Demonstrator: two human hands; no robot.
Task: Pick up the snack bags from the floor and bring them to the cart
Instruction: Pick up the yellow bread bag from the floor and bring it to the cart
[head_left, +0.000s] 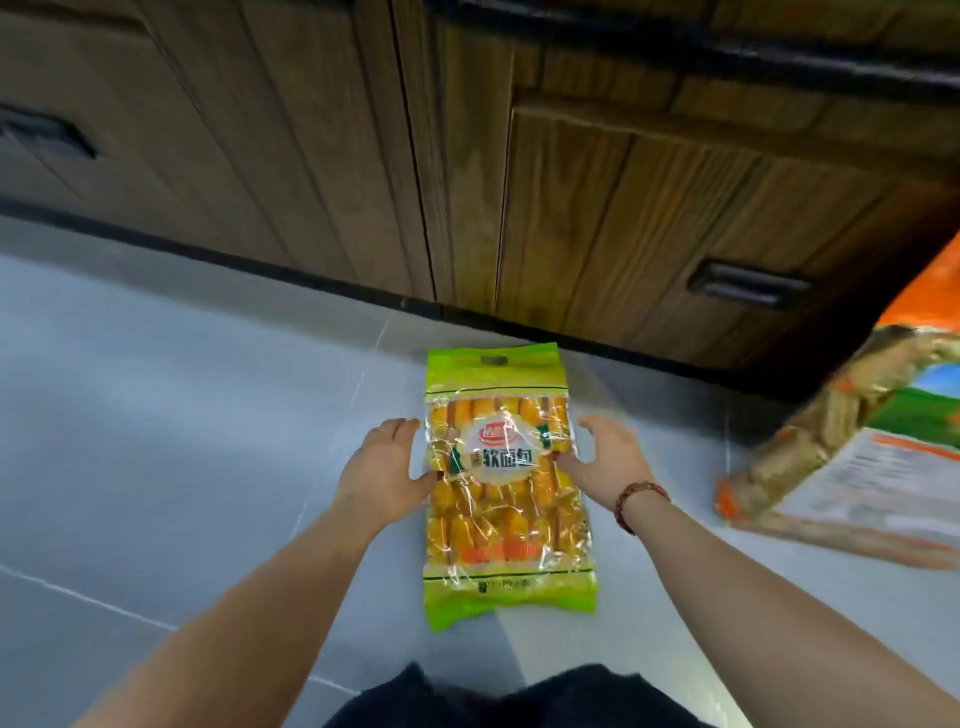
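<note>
A green and yellow snack bag (506, 483) of small breads lies flat on the grey tiled floor (182, 415), its hang-hole end toward the cabinets. My left hand (382, 467) is at the bag's left edge, thumb touching the wrapper. My right hand (605, 460), with a bead bracelet on the wrist, is at the bag's right edge, thumb touching it. Both hands have relaxed, slightly bent fingers and neither has closed round the bag. A second, larger orange and green snack bag (852, 441) lies tilted at the right, cut off by the frame edge.
Dark wooden cabinets (597, 208) with recessed black handles stand right behind the bags, above a black plinth. Bare floor stretches to the left. My dark-clothed knees (519, 696) show at the bottom. The cart is out of view.
</note>
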